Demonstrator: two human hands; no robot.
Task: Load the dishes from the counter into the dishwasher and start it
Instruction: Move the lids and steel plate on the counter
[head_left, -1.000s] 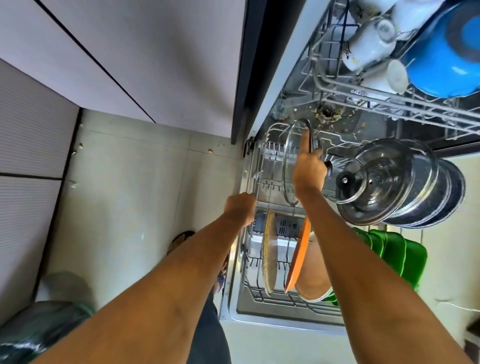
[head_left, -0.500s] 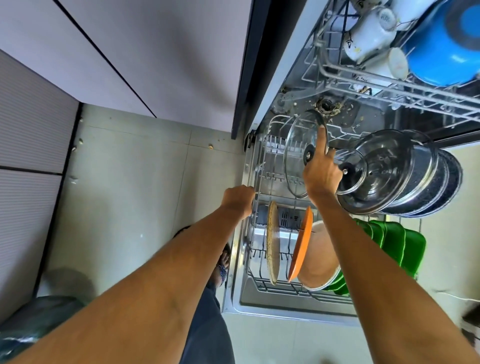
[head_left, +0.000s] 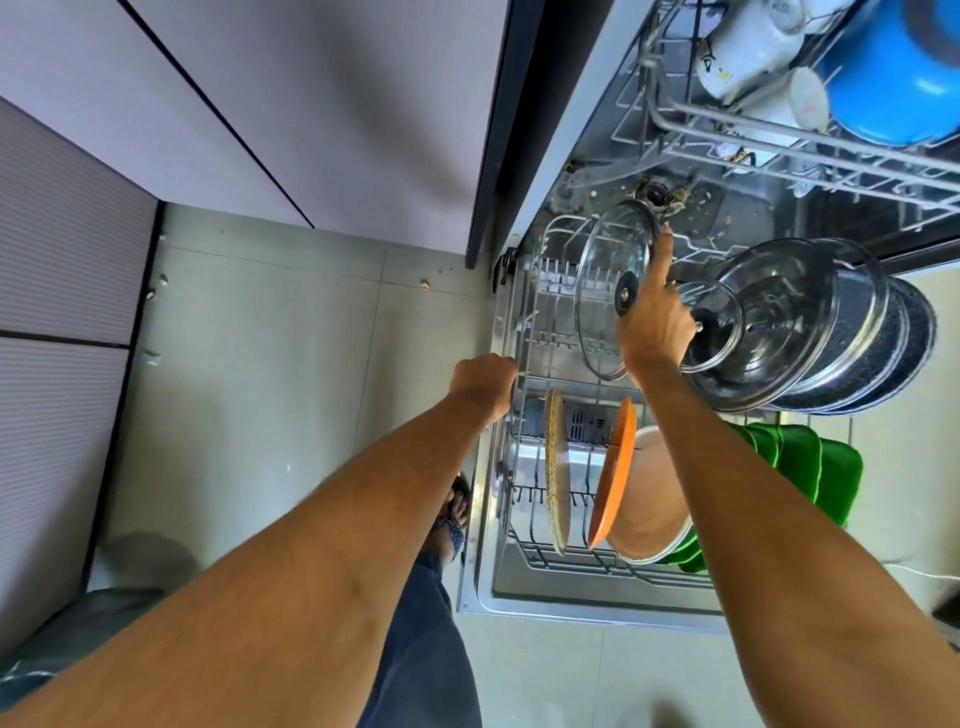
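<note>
While left hand (head_left: 483, 382) grips rack (head_left: 522, 332), right hand (head_left: 655, 322) steadies glass lid (head_left: 605, 291).

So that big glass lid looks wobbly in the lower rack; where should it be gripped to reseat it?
Probably the top rim of the large glass lid, from above: it stands on edge, and its black knob faces sideways beside the right hand.
</note>
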